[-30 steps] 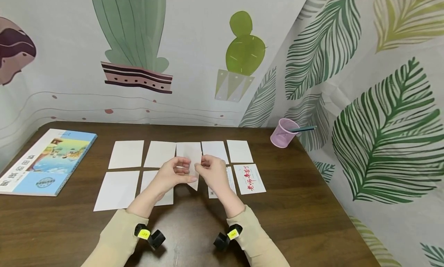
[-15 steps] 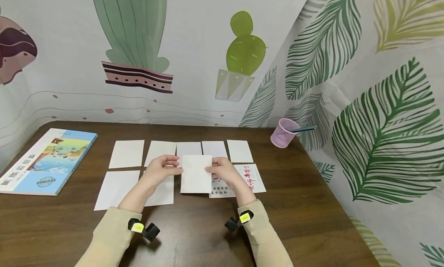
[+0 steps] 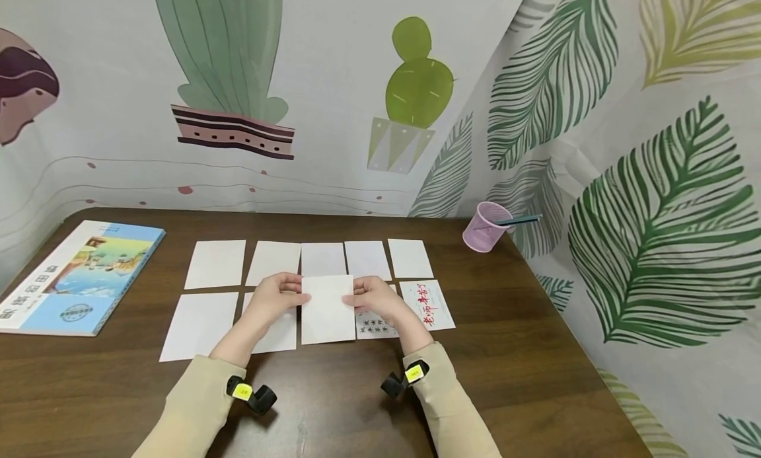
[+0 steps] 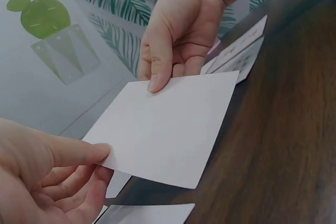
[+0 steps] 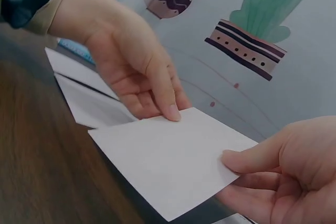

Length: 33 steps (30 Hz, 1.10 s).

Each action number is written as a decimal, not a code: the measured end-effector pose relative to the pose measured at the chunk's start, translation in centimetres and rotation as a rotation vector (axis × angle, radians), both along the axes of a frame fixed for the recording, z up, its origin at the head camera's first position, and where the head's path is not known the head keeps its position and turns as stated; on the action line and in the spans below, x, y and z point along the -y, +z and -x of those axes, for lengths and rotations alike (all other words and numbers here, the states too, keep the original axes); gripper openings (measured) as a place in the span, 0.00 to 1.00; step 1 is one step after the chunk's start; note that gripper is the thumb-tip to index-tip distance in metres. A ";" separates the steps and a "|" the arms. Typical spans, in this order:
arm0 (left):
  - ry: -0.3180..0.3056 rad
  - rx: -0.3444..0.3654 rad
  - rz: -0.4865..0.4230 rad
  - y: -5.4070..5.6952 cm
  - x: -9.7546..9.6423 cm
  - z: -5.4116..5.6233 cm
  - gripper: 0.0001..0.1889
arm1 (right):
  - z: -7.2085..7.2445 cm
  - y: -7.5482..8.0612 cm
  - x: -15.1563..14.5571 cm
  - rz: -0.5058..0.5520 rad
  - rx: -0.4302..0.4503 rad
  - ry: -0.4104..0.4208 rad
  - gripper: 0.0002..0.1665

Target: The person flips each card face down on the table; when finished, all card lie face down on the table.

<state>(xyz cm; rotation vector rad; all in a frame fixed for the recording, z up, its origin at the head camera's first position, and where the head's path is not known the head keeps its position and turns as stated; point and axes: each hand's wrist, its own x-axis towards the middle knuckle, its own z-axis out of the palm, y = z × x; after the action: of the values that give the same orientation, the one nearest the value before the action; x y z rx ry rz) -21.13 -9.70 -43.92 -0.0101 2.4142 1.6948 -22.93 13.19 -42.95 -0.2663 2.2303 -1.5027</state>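
Observation:
A blank white card (image 3: 327, 310) is held up between both hands in the middle of the front row. My left hand (image 3: 275, 300) pinches its left edge, thumb on top and fingers beneath. On the opposite edge, my right hand (image 3: 378, 300) pinches the card the same way. In the left wrist view the white card (image 4: 165, 124) shows a plain face above the table. The right wrist view shows both thumbs pressing on the card (image 5: 173, 161). Behind it lies another white card (image 3: 323, 258), partly covered. A card with black writing (image 3: 376, 325) is half hidden by my right hand.
Several blank cards, such as this far-left one (image 3: 215, 264), lie in two rows on the brown table (image 3: 333, 405). A card with red writing (image 3: 427, 305) ends the front row. A thick book (image 3: 83, 276) lies left; a pink pen cup (image 3: 484, 228) stands back right.
The card was seen tilted between the hands, then turned its blank face up with a hand at each side edge. It has since moved slightly left and toward the person.

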 end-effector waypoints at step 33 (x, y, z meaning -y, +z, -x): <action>0.030 -0.160 0.444 -0.5 -1.4 -0.9 0.19 | -0.9 -0.7 2.2 -0.480 -0.218 -0.227 0.19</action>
<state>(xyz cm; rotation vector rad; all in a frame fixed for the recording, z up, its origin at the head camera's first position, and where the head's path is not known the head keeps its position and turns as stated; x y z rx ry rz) -20.20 -8.28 -44.41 0.0269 2.8718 1.1751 -22.03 11.03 -43.62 -0.0269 2.7901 -1.0261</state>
